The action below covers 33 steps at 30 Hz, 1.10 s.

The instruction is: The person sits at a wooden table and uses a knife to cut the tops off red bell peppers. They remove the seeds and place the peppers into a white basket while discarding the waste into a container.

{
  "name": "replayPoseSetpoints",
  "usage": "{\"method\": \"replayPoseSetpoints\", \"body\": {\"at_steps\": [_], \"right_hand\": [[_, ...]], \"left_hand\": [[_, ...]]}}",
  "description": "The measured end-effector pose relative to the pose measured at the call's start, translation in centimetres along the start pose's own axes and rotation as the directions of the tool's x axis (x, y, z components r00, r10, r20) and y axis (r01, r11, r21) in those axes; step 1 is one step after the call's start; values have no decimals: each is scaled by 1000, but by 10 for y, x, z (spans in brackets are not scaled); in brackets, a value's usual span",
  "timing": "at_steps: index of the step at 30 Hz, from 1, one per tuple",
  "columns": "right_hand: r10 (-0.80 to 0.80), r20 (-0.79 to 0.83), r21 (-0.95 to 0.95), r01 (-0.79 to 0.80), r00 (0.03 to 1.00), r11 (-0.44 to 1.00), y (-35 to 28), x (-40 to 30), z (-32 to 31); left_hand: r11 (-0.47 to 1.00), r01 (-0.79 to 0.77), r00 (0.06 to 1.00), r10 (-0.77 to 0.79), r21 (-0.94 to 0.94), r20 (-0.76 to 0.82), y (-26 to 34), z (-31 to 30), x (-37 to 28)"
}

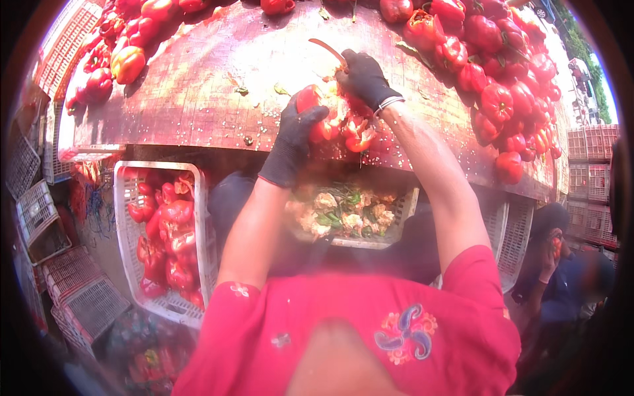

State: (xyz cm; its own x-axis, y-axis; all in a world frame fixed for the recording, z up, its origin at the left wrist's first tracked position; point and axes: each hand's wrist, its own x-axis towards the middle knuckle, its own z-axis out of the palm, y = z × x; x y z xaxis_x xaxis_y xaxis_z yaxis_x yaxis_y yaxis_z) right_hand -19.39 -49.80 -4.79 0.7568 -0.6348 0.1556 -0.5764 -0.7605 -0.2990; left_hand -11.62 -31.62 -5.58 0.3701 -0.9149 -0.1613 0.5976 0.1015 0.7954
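Note:
My left hand (298,136), in a dark knit glove, grips a red bell pepper (308,99) over the near edge of the table. In my gloved right hand (365,79) is a thin, curved, knife-like blade (327,48) pointing up and left. Between and just below the hands lie cut red pepper pieces (359,137) with pale insides; glare blurs where the held pepper ends. Under the table edge, before my lap, a crate (364,243) holds pale pepper cores (351,221) and green stems.
Red peppers (495,99) are heaped on the table (198,99) at right, with more (128,64) at left. A white crate (200,237) of opened peppers (176,232) stands at my left. Stacked crates (86,292) lie farther left. A person (564,277) sits at right.

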Motion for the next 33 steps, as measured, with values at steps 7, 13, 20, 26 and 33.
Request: {"method": "replayPoseSetpoints", "body": {"at_steps": [7, 13, 20, 26, 33], "right_hand": [[387, -127, 517, -272, 913, 811, 6, -78, -5], [377, 101, 738, -323, 921, 592, -7, -147, -19], [216, 335, 769, -399, 917, 499, -29, -141, -47], [411, 221, 643, -449, 884, 621, -7, -133, -31], [414, 224, 638, -454, 882, 622, 4, -131, -18]], "left_hand": [[961, -264, 960, 270, 82, -74, 62, -30, -37], [878, -255, 888, 379, 404, -263, 160, -100, -160], [430, 192, 777, 483, 882, -404, 188, -218, -152], [124, 536, 520, 731, 835, -442, 261, -268, 66], [366, 632, 277, 717, 683, -640, 273, -315, 134]]}}
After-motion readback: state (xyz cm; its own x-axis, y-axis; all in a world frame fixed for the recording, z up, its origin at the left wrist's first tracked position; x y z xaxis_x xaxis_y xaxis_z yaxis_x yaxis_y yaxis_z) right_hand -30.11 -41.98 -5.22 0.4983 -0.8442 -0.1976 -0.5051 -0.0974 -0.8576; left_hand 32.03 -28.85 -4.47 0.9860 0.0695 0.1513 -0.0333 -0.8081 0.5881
